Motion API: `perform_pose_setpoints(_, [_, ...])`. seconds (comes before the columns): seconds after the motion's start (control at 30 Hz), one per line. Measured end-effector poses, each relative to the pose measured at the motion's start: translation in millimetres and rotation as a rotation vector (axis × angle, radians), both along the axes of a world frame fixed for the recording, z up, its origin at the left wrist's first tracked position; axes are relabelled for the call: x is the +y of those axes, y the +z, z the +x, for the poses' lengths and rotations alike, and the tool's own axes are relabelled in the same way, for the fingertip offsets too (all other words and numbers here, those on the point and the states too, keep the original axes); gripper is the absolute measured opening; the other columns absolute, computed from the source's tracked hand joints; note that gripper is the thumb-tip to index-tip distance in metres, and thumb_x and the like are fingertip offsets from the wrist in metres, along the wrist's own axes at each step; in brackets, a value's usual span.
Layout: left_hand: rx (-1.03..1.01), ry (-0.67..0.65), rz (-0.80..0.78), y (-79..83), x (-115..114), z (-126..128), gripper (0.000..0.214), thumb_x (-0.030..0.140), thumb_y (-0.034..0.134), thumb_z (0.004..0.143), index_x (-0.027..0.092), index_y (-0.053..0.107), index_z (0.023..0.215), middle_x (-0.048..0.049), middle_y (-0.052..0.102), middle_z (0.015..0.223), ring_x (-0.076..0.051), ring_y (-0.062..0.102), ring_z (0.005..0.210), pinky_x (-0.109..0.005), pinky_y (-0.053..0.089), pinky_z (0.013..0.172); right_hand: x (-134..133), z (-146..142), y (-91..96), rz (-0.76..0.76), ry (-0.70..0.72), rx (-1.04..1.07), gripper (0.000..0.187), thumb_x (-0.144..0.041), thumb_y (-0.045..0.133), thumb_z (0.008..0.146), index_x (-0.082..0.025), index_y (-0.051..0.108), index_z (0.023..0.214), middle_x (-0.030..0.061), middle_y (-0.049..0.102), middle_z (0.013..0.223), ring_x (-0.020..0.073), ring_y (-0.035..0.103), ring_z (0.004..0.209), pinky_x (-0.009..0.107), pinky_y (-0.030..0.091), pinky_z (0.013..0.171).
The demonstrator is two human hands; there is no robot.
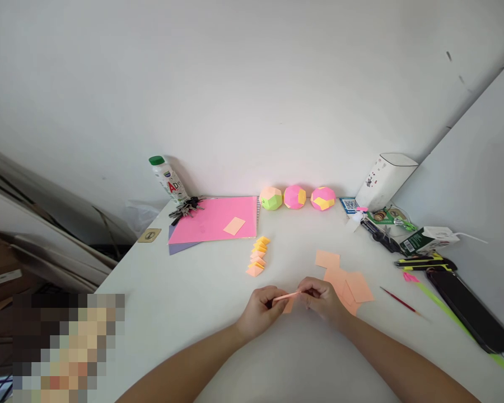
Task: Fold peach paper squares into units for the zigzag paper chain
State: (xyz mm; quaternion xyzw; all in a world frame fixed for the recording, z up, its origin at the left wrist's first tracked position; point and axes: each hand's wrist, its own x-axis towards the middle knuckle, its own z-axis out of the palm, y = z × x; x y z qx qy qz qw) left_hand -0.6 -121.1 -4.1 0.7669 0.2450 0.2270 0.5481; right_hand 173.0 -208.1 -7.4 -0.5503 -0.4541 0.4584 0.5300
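Between my hands is a peach paper piece [289, 296], folded and seen nearly edge-on. My left hand [261, 307] pinches its left end with thumb and fingers, and my right hand [321, 299] grips the right end. Part of the paper hangs below the fingers. Loose peach paper squares [358, 286] lie overlapping just right of my right hand, with another peach sheet [327, 259] behind them. Beyond my left hand stands a row of folded paper units [258, 254], orange and peach, set close together.
Three paper balls [294, 197] sit along the wall. A pink sheet [214, 221] with a peach square on it lies back left, near keys [186, 208] and a bottle [168, 179]. On the right are a thin brush [401, 301], a utility knife [426, 262] and a black phone [470, 308].
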Motion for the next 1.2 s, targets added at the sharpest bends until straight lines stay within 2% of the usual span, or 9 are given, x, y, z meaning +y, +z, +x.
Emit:
perform_pose_setpoints(0.37, [-0.007, 0.004, -0.031, -0.4, 0.7, 0.4, 0.029, 0.036, 0.049, 0.083, 0.014, 0.065, 0.072, 0.0016, 0.045, 0.057, -0.01, 0.04, 0.054, -0.021, 0.035, 0.052, -0.5, 0.4, 1.4, -0.011, -0.012, 0.045, 0.019, -0.035, 0.065, 0.076, -0.018, 0.061, 0.071, -0.0026, 0.05, 0.064, 0.01, 0.045, 0.053, 0.024, 0.04, 0.049])
perform_pose_setpoints(0.63, [-0.006, 0.01, -0.058, -1.9, 1.8, 0.3, 0.025, 0.031, 0.05, 0.082, 0.013, 0.066, 0.074, 0.0014, 0.046, 0.059, -0.01, 0.041, 0.055, -0.021, 0.034, 0.052, 0.6, 0.8, 1.7, 0.006, -0.021, 0.021, 0.018, -0.035, 0.065, 0.076, -0.018, 0.063, 0.069, -0.0023, 0.051, 0.063, 0.0099, 0.045, 0.051, 0.024, 0.04, 0.048])
perform_pose_setpoints(0.8, [-0.009, 0.005, -0.089, -0.6, 2.5, 0.1, 0.025, 0.031, 0.051, 0.082, 0.012, 0.064, 0.071, 0.0022, 0.043, 0.057, -0.009, 0.038, 0.054, -0.021, 0.032, 0.051, -0.8, 0.6, 7.3, -0.013, -0.003, 0.017, 0.022, -0.036, 0.06, 0.081, -0.017, 0.065, 0.071, -0.0022, 0.05, 0.059, 0.0101, 0.045, 0.052, 0.024, 0.04, 0.05])
perform_pose_setpoints(0.9, [-0.009, 0.01, -0.147, -0.9, 3.6, -0.1, 0.026, 0.033, 0.051, 0.082, 0.012, 0.064, 0.074, 0.0023, 0.042, 0.058, -0.009, 0.036, 0.055, -0.021, 0.032, 0.051, -0.9, 1.4, 7.3, -0.028, -0.005, 0.075, 0.027, -0.038, 0.054, 0.085, -0.016, 0.065, 0.073, -0.0003, 0.054, 0.06, 0.0099, 0.045, 0.051, 0.024, 0.038, 0.05])
perform_pose_setpoints(1.0, [-0.016, 0.004, -0.165, -2.5, 4.3, -0.2, 0.024, 0.032, 0.051, 0.083, 0.013, 0.063, 0.074, 0.0023, 0.043, 0.059, -0.009, 0.037, 0.056, -0.021, 0.032, 0.052, 0.2, 2.3, 5.9, -0.045, -0.027, 0.176, 0.024, -0.038, 0.056, 0.083, -0.017, 0.067, 0.08, 0.0026, 0.062, 0.07, 0.0101, 0.047, 0.05, 0.025, 0.037, 0.048])
perform_pose_setpoints(1.2, [-0.016, 0.002, -0.148, -4.1, 4.5, 0.5, 0.02, 0.027, 0.052, 0.082, 0.013, 0.062, 0.072, 0.0027, 0.042, 0.059, -0.009, 0.038, 0.056, -0.021, 0.033, 0.053, 2.3, 2.8, 6.6, -0.05, -0.063, 0.236, 0.019, -0.033, 0.059, 0.079, -0.017, 0.069, 0.082, 0.0021, 0.063, 0.068, 0.0099, 0.049, 0.048, 0.025, 0.038, 0.047])
